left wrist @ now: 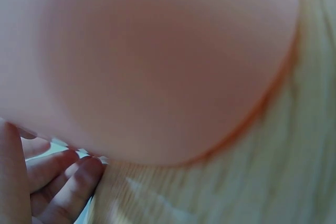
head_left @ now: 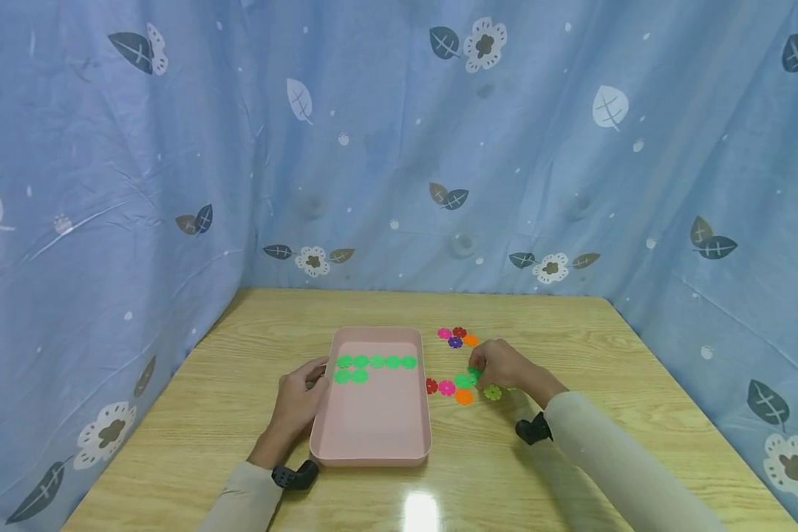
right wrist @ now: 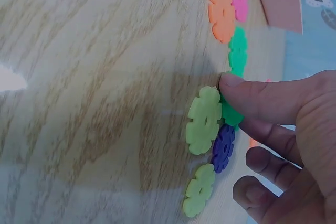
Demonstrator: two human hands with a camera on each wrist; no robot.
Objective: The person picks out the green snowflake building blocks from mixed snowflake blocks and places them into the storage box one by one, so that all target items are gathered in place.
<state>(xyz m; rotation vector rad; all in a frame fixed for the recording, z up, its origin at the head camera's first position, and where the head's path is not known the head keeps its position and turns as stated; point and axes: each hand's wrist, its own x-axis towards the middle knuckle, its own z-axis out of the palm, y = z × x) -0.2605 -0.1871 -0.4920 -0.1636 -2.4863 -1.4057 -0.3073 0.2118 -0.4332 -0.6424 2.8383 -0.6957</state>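
A pink tray [head_left: 372, 428] lies on the table, with several green flower-shaped plastic pieces in two rows near its far end. My left hand [head_left: 301, 397] holds the tray's left side; in the left wrist view its fingers [left wrist: 71, 187] bend against the tray wall. To the right of the tray, my right hand [head_left: 505, 366] pinches a green flower-shaped piece [right wrist: 231, 111] between thumb and forefinger, low over the table. Close to those fingertips are a yellow-green piece [right wrist: 203, 121], a purple piece [right wrist: 223, 148] and another green piece [right wrist: 238, 51].
Orange [head_left: 464, 397], pink [head_left: 447, 388] and red [head_left: 431, 386] flower pieces lie beside the tray's right wall. Farther back sits a small cluster with a purple piece [head_left: 455, 343]. A blue patterned curtain [head_left: 386, 148] surrounds the wooden table [head_left: 292, 318].
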